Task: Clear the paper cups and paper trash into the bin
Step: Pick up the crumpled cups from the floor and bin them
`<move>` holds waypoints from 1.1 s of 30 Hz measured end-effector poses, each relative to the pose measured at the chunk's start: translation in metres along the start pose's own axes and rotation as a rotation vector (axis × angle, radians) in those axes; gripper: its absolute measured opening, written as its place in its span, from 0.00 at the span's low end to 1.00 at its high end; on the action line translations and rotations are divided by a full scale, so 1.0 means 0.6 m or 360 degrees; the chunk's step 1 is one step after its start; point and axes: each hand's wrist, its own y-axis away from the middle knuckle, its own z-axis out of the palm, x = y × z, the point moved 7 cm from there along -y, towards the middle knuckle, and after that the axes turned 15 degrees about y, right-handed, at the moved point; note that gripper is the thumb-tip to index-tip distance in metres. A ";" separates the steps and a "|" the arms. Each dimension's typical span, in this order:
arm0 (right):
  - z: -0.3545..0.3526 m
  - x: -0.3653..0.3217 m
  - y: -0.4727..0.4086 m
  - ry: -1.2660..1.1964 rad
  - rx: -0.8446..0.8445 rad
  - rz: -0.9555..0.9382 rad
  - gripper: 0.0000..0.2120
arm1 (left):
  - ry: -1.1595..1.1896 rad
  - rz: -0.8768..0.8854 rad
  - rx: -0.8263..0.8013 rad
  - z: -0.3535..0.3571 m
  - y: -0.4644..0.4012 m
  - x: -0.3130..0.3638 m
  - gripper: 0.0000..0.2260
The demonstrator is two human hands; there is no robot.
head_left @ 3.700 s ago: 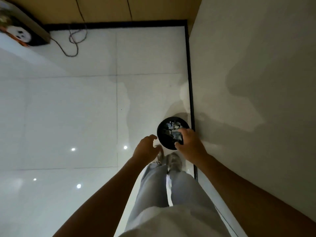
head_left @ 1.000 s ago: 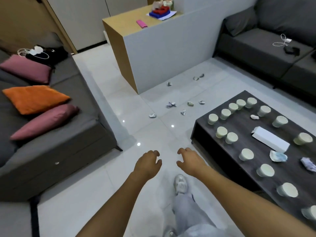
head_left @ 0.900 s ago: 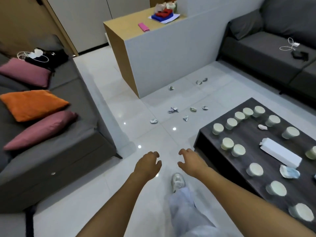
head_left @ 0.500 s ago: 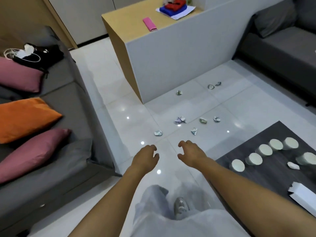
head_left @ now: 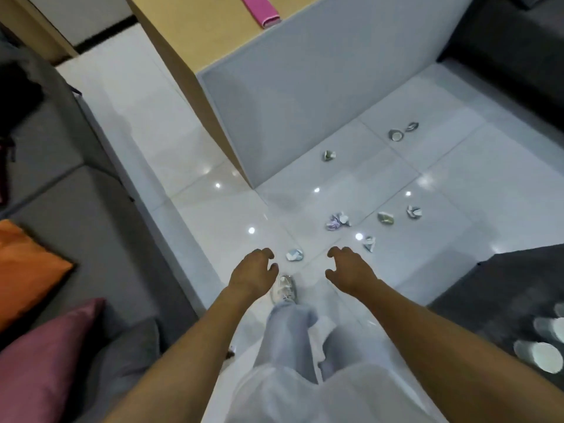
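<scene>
Both the left hand [head_left: 253,274] and right hand [head_left: 351,270] are held apart and empty; crumpled paper [head_left: 294,255] is scattered on the floor [head_left: 457,178], cups [head_left: 538,357] left on the table [head_left: 518,276], much remains

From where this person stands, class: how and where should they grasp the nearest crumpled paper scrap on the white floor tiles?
Pinch the small crumpled paper scrap across its raised, creased middle, from straight above. It lies low and loose on the floor, between the empty left hand and right hand.
</scene>
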 end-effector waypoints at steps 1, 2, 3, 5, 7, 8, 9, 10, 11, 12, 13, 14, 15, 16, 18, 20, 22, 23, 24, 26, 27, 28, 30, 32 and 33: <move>-0.007 -0.001 -0.027 -0.0013 -0.0017 0.0030 0.22 | 0.0010 -0.0017 -0.0015 -0.014 -0.032 -0.003 0.16; -0.012 -0.002 -0.053 -0.0020 -0.0032 0.0056 0.22 | 0.0026 -0.0043 -0.0025 -0.023 -0.062 -0.007 0.16; -0.014 -0.001 -0.078 -0.0027 -0.0047 0.0082 0.22 | 0.0037 -0.0068 -0.0040 -0.027 -0.090 -0.012 0.16; -0.012 0.001 -0.128 -0.0030 -0.0092 0.0106 0.23 | 0.0052 -0.0119 -0.0087 -0.019 -0.143 -0.025 0.16; 0.002 0.007 -0.182 -0.0021 -0.0131 0.0103 0.23 | 0.0063 -0.0162 -0.0135 0.007 -0.194 -0.044 0.16; 0.014 0.010 -0.211 -0.0011 -0.0154 0.0096 0.23 | 0.0069 -0.0178 -0.0156 0.023 -0.218 -0.055 0.16; 0.029 0.012 -0.240 0.0002 -0.0183 0.0088 0.23 | 0.0082 -0.0196 -0.0163 0.041 -0.241 -0.068 0.16; 0.044 0.016 -0.271 0.0021 -0.0198 0.0081 0.23 | 0.0105 -0.0213 -0.0155 0.060 -0.264 -0.083 0.16; 0.062 0.020 -0.301 0.0042 -0.0210 0.0079 0.23 | 0.0130 -0.0231 -0.0151 0.081 -0.286 -0.099 0.15; 0.081 0.026 -0.329 0.0050 -0.0227 0.0086 0.23 | 0.0156 -0.0263 -0.0159 0.103 -0.308 -0.117 0.15; 0.103 0.030 -0.358 0.0046 -0.0238 0.0084 0.23 | 0.0181 -0.0302 -0.0165 0.125 -0.330 -0.139 0.14; 0.128 0.034 -0.387 0.0041 -0.0242 0.0072 0.24 | 0.0205 -0.0332 -0.0159 0.147 -0.354 -0.163 0.14; 0.155 0.040 -0.416 0.0040 -0.0247 0.0055 0.24 | 0.0232 -0.0354 -0.0149 0.172 -0.377 -0.189 0.13; 0.184 0.045 -0.444 0.0044 -0.0257 0.0040 0.24 | 0.0266 -0.0379 -0.0134 0.197 -0.400 -0.217 0.13; 0.247 0.057 -0.500 0.0071 -0.0262 0.0002 0.24 | 0.0330 -0.0434 -0.0091 0.245 -0.443 -0.274 0.14; 0.314 0.068 -0.556 0.0123 -0.0274 -0.0031 0.25 | 0.0331 -0.0473 -0.0075 0.298 -0.485 -0.334 0.15; 0.384 0.075 -0.615 0.0182 -0.0304 -0.0042 0.25 | 0.0315 -0.0473 -0.0087 0.351 -0.527 -0.387 0.15; 0.418 0.077 -0.644 0.0206 -0.0311 -0.0061 0.26 | 0.0319 -0.0466 -0.0080 0.375 -0.547 -0.413 0.15; 0.454 0.075 -0.676 0.0231 -0.0312 -0.0092 0.26 | 0.0329 -0.0458 -0.0061 0.399 -0.569 -0.439 0.15; 0.519 0.070 -0.729 0.0262 -0.0317 -0.0142 0.27 | 0.0382 -0.0481 -0.0017 0.439 -0.607 -0.485 0.15; 0.551 0.066 -0.756 0.0279 -0.0309 -0.0162 0.27 | 0.0418 -0.0506 0.0004 0.461 -0.626 -0.509 0.15; 0.581 0.061 -0.782 0.0303 -0.0293 -0.0191 0.28 | 0.0442 -0.0524 0.0024 0.482 -0.647 -0.531 0.15; 0.634 0.049 -0.830 0.0337 -0.0244 -0.0256 0.30 | 0.0461 -0.0545 0.0034 0.520 -0.689 -0.569 0.15; 0.676 0.034 -0.874 0.0387 -0.0169 -0.0365 0.31 | 0.0478 -0.0531 0.0056 0.546 -0.730 -0.596 0.16; 0.693 0.027 -0.893 0.0439 -0.0126 -0.0436 0.32 | 0.0476 -0.0507 0.0068 0.553 -0.751 -0.605 0.17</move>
